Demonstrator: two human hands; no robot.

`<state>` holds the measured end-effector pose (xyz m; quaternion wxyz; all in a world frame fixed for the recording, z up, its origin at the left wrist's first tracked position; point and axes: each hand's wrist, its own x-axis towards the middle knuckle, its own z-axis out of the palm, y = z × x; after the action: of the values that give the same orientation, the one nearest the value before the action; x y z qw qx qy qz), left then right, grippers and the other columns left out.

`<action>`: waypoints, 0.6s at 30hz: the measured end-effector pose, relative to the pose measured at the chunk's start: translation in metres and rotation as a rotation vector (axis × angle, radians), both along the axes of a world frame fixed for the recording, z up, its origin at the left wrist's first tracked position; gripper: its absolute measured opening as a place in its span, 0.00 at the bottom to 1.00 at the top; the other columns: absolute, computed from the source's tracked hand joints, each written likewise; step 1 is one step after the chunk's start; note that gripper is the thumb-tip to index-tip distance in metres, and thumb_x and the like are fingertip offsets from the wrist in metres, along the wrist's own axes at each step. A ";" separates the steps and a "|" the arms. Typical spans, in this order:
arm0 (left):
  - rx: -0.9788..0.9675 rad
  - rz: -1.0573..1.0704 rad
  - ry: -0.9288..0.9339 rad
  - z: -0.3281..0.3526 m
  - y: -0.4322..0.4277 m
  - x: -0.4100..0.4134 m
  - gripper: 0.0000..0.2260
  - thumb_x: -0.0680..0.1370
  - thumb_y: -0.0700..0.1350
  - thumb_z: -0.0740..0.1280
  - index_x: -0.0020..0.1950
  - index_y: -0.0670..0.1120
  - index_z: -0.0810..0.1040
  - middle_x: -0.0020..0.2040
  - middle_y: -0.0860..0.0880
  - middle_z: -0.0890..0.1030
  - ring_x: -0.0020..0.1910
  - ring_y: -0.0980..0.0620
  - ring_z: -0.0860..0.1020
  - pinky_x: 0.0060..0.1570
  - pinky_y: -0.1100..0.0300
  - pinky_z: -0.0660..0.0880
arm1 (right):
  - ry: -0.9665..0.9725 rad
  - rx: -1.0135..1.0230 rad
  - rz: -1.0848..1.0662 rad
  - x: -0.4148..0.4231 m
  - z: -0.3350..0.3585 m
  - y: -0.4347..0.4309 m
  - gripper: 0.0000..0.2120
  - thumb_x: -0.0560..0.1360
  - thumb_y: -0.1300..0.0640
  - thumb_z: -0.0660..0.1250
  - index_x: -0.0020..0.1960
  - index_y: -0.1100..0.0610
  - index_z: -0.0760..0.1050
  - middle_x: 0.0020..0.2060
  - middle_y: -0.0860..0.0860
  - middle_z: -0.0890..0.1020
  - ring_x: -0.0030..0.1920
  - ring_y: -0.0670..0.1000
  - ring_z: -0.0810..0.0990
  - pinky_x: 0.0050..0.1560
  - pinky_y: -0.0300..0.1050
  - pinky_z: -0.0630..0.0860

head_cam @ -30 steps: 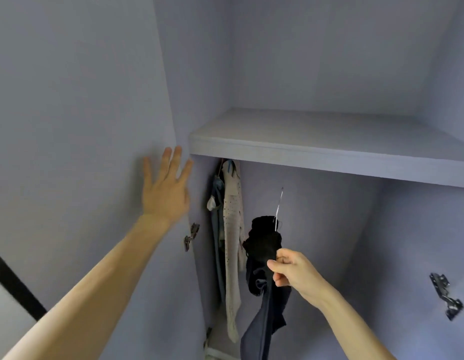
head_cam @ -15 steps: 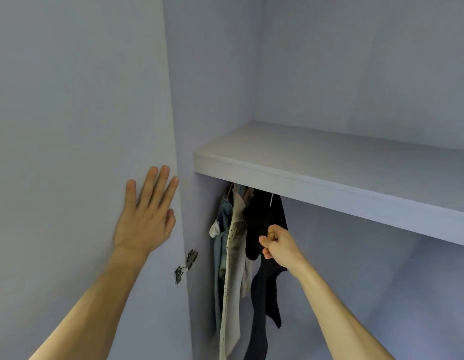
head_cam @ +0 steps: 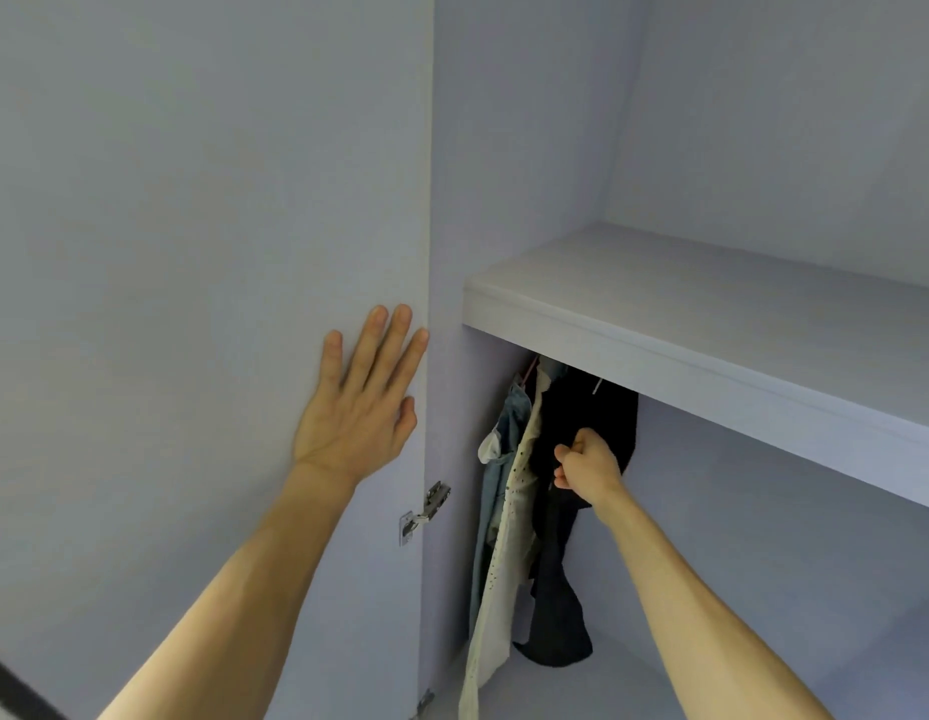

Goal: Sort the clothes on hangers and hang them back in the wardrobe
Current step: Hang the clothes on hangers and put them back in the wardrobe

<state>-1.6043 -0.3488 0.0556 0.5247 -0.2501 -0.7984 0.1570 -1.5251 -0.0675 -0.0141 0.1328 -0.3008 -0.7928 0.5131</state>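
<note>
My right hand point(head_cam: 587, 462) reaches into the wardrobe under the shelf and grips a black garment on a hanger point(head_cam: 602, 413); its dark trouser legs point(head_cam: 558, 605) hang down below. Only a bit of the metal hanger hook point(head_cam: 598, 385) shows under the shelf edge; the rail is hidden. To its left hang a cream dotted garment point(head_cam: 509, 537) and a blue denim one point(head_cam: 506, 439), close against the wardrobe's left wall. My left hand point(head_cam: 361, 400) lies flat with straight fingers on the open wardrobe door point(head_cam: 192, 252).
A pale shelf point(head_cam: 711, 324) spans the wardrobe above the hanging clothes. Metal hinges point(head_cam: 426, 511) sit on the door's inner edge. The wardrobe floor point(head_cam: 633, 683) and the space to the right of the clothes hold nothing visible.
My right hand has carried the black garment up and left, under the shelf, beside the cream garment. My left hand stays flat on the door. The view has tilted upward.
</note>
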 end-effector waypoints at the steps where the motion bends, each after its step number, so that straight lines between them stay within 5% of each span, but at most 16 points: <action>1: 0.004 -0.001 0.002 0.000 0.000 0.000 0.33 0.81 0.55 0.53 0.82 0.45 0.48 0.82 0.42 0.48 0.81 0.41 0.49 0.76 0.38 0.36 | -0.018 -0.007 -0.006 0.001 -0.007 0.000 0.07 0.81 0.62 0.62 0.59 0.60 0.68 0.39 0.53 0.73 0.36 0.49 0.76 0.44 0.46 0.83; 7: 0.009 -0.007 0.019 0.003 -0.003 -0.003 0.34 0.80 0.55 0.56 0.82 0.45 0.49 0.82 0.43 0.51 0.80 0.42 0.52 0.76 0.38 0.40 | -0.166 0.214 0.052 0.000 -0.021 0.008 0.07 0.81 0.56 0.61 0.55 0.57 0.68 0.46 0.56 0.77 0.44 0.56 0.80 0.47 0.53 0.80; 10: 0.010 -0.002 0.007 0.003 -0.002 -0.002 0.34 0.80 0.55 0.56 0.82 0.45 0.49 0.82 0.43 0.51 0.80 0.42 0.51 0.76 0.38 0.39 | -0.173 0.275 0.062 -0.006 -0.026 0.002 0.17 0.82 0.54 0.59 0.68 0.61 0.65 0.59 0.60 0.73 0.54 0.60 0.77 0.49 0.47 0.73; 12: 0.005 0.003 -0.010 0.004 -0.002 0.000 0.33 0.80 0.55 0.56 0.82 0.45 0.49 0.82 0.43 0.50 0.80 0.42 0.51 0.76 0.38 0.39 | -0.182 0.228 0.082 -0.014 -0.027 -0.007 0.23 0.82 0.54 0.58 0.74 0.61 0.59 0.62 0.61 0.73 0.57 0.63 0.78 0.54 0.54 0.78; 18: 0.013 0.016 -0.015 0.003 -0.002 -0.001 0.34 0.80 0.55 0.57 0.82 0.46 0.50 0.82 0.43 0.51 0.81 0.43 0.51 0.76 0.38 0.38 | -0.215 0.194 0.193 -0.056 -0.008 -0.037 0.16 0.81 0.61 0.58 0.67 0.65 0.65 0.62 0.64 0.75 0.60 0.63 0.78 0.59 0.58 0.79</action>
<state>-1.6050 -0.3504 0.0581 0.5189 -0.2415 -0.8054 0.1543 -1.5808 -0.1046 -0.0224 0.0258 -0.2623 -0.8733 0.4097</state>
